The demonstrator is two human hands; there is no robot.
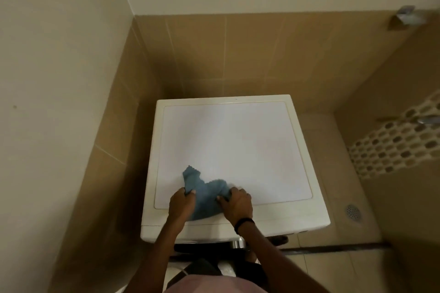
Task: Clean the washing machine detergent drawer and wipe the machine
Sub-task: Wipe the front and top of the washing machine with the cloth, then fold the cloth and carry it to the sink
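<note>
- Washing machine: in the head view its white top fills the middle, set in a tiled corner.
- The blue cloth lies bunched on the top near 7 o'clock, by the front edge.
- The left hand pinches the cloth's 9 o'clock side. The right hand grips its 3 o'clock side.
- The drawer is not in sight.
- To wipe well, I think: spread the cloth flat, press down, and rub in long rows toward 12 o'clock.

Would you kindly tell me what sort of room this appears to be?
Probably a bathroom or wet laundry corner: a white washing machine stands against beige wall tiles, a round metal floor drain sits to its right, and a pebble mosaic strip lines the side wall.
</note>
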